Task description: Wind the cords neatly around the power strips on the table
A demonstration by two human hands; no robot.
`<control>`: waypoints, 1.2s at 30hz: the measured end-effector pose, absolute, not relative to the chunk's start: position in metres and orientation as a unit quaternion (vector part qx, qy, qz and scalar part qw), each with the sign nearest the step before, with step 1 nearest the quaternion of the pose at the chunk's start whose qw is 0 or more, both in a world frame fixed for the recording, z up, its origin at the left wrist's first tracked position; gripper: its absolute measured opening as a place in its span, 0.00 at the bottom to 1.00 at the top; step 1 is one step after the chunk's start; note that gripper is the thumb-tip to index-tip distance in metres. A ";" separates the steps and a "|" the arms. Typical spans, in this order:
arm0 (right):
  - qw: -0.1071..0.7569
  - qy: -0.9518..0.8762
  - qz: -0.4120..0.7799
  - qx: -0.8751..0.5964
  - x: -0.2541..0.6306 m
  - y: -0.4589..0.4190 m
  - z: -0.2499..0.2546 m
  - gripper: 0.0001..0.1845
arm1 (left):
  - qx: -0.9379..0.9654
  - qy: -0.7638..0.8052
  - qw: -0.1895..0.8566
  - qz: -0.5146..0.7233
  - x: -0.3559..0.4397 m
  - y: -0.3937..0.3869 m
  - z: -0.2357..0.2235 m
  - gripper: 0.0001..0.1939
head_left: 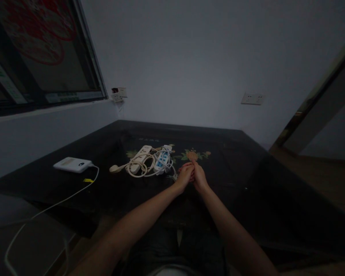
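My left hand (186,175) and my right hand (199,175) rest together above the dark table, fingers folded against each other. Nothing shows between them, though the palms are hidden. Just left of my left hand lies a white power strip with blue sockets (161,161), its grey-white cord looped around it. Beside that one is a cream power strip (140,158) with a coiled cord, whose plug (115,168) points left. Both strips lie flat, and their cords overlap.
A white power bank (73,164) sits on the table's left side, with a white cable (71,196) running off the near edge. Wall sockets (252,99) are at the back right, more sockets (119,94) at the back left. The black table (232,153) has a printed flower pattern.
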State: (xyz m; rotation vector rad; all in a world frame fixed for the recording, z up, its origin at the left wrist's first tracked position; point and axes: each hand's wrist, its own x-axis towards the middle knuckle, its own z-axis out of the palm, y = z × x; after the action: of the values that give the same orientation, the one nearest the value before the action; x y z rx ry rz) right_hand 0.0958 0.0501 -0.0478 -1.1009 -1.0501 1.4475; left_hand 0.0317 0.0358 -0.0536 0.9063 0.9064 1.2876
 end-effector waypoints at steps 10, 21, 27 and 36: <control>0.513 -0.436 0.584 -0.453 0.095 0.049 -0.049 0.25 | 0.414 0.392 0.602 0.559 0.031 0.034 -0.054 0.19; 0.520 -0.433 0.582 -0.451 0.096 0.050 -0.050 0.25 | 0.419 0.408 0.591 0.556 0.031 0.036 -0.053 0.17; 0.524 -0.436 0.582 -0.444 0.095 0.052 -0.054 0.25 | 0.422 0.406 0.591 0.555 0.031 0.037 -0.055 0.18; 0.520 -0.433 0.586 -0.446 0.096 0.053 -0.055 0.24 | 0.418 0.409 0.593 0.554 0.031 0.037 -0.055 0.18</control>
State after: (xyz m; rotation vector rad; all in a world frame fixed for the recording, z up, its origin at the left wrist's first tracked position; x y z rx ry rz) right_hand 0.0959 0.0533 -0.0548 -1.0692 -1.0374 1.4037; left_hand 0.0314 0.0366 -0.0545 0.9713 0.9498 1.2888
